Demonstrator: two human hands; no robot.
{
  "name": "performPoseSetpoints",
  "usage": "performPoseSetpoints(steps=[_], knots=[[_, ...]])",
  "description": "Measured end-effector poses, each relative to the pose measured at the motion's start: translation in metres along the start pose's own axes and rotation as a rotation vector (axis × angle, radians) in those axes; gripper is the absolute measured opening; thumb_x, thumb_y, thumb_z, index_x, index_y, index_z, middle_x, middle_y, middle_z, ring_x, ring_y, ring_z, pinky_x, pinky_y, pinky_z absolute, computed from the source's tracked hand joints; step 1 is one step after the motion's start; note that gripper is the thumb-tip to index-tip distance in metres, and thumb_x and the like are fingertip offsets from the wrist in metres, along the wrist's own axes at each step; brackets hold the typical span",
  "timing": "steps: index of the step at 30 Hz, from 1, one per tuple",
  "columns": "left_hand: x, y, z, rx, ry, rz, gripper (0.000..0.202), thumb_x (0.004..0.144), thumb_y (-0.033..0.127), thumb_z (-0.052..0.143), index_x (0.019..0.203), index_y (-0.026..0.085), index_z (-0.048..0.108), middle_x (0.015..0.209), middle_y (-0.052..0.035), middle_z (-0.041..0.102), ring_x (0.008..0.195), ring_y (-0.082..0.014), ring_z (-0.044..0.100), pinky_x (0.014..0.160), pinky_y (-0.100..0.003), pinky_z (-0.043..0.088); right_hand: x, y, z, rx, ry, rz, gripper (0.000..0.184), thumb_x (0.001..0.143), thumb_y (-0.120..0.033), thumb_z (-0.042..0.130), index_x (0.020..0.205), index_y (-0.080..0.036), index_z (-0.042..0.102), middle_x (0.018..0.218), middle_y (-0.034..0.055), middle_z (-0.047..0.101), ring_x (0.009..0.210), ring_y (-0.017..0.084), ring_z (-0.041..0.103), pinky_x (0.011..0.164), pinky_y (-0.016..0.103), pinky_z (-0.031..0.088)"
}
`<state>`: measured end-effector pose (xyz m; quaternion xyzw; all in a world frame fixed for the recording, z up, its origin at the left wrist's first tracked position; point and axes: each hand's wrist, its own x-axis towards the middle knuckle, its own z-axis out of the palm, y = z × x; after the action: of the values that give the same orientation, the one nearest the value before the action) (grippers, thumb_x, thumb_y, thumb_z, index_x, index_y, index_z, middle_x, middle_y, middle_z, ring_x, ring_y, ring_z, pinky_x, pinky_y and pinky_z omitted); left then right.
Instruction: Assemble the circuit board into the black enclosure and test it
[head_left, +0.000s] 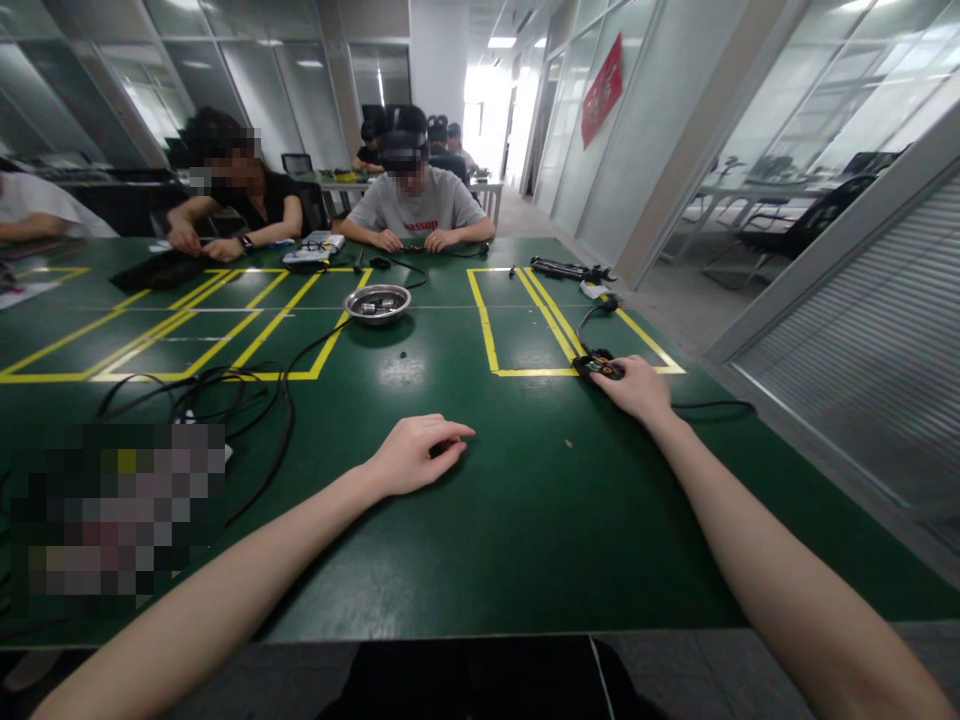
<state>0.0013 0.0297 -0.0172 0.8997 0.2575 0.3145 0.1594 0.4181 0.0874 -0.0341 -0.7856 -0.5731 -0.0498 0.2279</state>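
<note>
My right hand is closed on the near edge of a small black device with an exposed circuit board and coloured wires. The device rests by the yellow tape lines at the right of the green table, and a black cable runs from it toward the back. My left hand lies on the table left of centre, index finger stretched out and thumb apart from it. Nothing shows between those fingers. Farther back stands a round metal bowl with small metal parts inside.
Coiled black cables lie at the left beside a blurred-out object. A black folded tripod-like item is at the far right. Yellow tape marks boxes on the green table. Several people work across it, one in a grey shirt.
</note>
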Motion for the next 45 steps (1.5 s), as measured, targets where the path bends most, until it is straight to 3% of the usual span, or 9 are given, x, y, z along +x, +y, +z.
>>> performPoseSetpoints(steps=[3,9,13,17,21,25,28,37,45], knots=[[0.001,0.001,-0.001,-0.001,0.005,0.033,0.023,0.099,0.022,0.056,0.116,0.019,0.072,0.087,-0.0041,0.076,0.078,-0.0157,0.070,0.074,-0.028,0.055,-0.013,-0.032,-0.003,0.077,-0.119,-0.104,0.036,0.082,-0.047,0.070,0.102,-0.018,0.079,0.112,0.0124,0.071,0.091,0.028,0.070,0.074,0.036,0.055],[0.005,0.007,-0.004,0.046,0.046,0.087,0.030,0.097,0.031,0.063,0.125,0.023,0.069,0.123,-0.0117,0.073,0.112,-0.0256,0.067,0.099,-0.045,0.055,-0.069,-0.102,-0.012,0.535,-0.398,-0.803,0.019,0.081,-0.032,0.073,0.096,-0.020,0.076,0.103,0.0069,0.071,0.090,0.022,0.070,0.085,0.034,0.056],[0.004,0.008,-0.004,0.057,-0.022,0.098,0.036,0.091,0.045,0.070,0.118,0.021,0.070,0.107,-0.0109,0.076,0.098,-0.0251,0.069,0.091,-0.042,0.055,-0.107,-0.138,-0.018,0.672,-0.533,-1.017,0.019,0.081,-0.025,0.073,0.100,-0.020,0.075,0.101,0.0059,0.070,0.089,0.020,0.069,0.083,0.031,0.056],[0.003,0.009,-0.003,0.080,-0.100,0.056,0.041,0.089,0.049,0.072,0.118,0.020,0.069,0.091,-0.0063,0.075,0.084,-0.0216,0.069,0.084,-0.036,0.053,-0.115,-0.145,-0.021,0.744,-0.544,-1.014,0.024,0.081,-0.026,0.079,0.104,-0.020,0.075,0.103,0.0064,0.069,0.090,0.020,0.069,0.083,0.032,0.058],[0.002,0.009,-0.002,0.104,-0.121,0.040,0.067,0.082,0.050,0.079,0.139,0.020,0.059,0.107,-0.0084,0.076,0.095,-0.0249,0.071,0.094,-0.041,0.053,-0.110,-0.140,-0.024,0.831,-0.521,-0.925,0.031,0.077,-0.023,0.079,0.107,-0.020,0.074,0.104,0.0065,0.067,0.090,0.019,0.067,0.070,0.027,0.058],[0.003,0.007,-0.001,0.132,-0.110,-0.017,0.072,0.079,0.049,0.081,0.141,0.021,0.058,0.126,-0.0129,0.073,0.117,-0.0312,0.066,0.102,-0.047,0.053,-0.112,-0.140,-0.023,0.847,-0.533,-0.841,0.030,0.077,-0.016,0.070,0.106,-0.020,0.074,0.103,0.0060,0.067,0.085,0.017,0.066,0.055,0.021,0.052],[0.005,0.007,0.000,0.125,-0.105,-0.025,0.065,0.078,0.046,0.083,0.135,0.021,0.063,0.129,-0.0126,0.073,0.122,-0.0327,0.065,0.105,-0.049,0.052,-0.112,-0.143,-0.020,0.827,-0.507,-0.819,0.025,0.079,-0.017,0.071,0.104,-0.020,0.074,0.103,0.0058,0.070,0.083,0.016,0.067,0.063,0.024,0.056],[0.005,0.000,-0.003,0.022,-0.022,-0.113,0.036,0.077,0.039,0.087,0.106,0.022,0.074,0.098,-0.0044,0.078,0.091,-0.0226,0.071,0.089,-0.038,0.055,-0.108,-0.143,-0.020,0.823,-0.472,-0.878,0.012,0.087,-0.024,0.072,0.098,-0.022,0.075,0.101,0.0062,0.072,0.089,0.019,0.071,0.082,0.034,0.060],[0.006,-0.003,0.002,0.000,0.066,-0.109,0.014,0.085,0.033,0.081,0.091,0.021,0.074,0.107,-0.0071,0.078,0.108,-0.0263,0.068,0.096,-0.043,0.056,-0.112,-0.144,-0.013,0.756,-0.385,-0.836,0.018,0.081,-0.023,0.075,0.099,-0.022,0.074,0.116,0.0083,0.072,0.099,0.023,0.073,0.090,0.038,0.060]])
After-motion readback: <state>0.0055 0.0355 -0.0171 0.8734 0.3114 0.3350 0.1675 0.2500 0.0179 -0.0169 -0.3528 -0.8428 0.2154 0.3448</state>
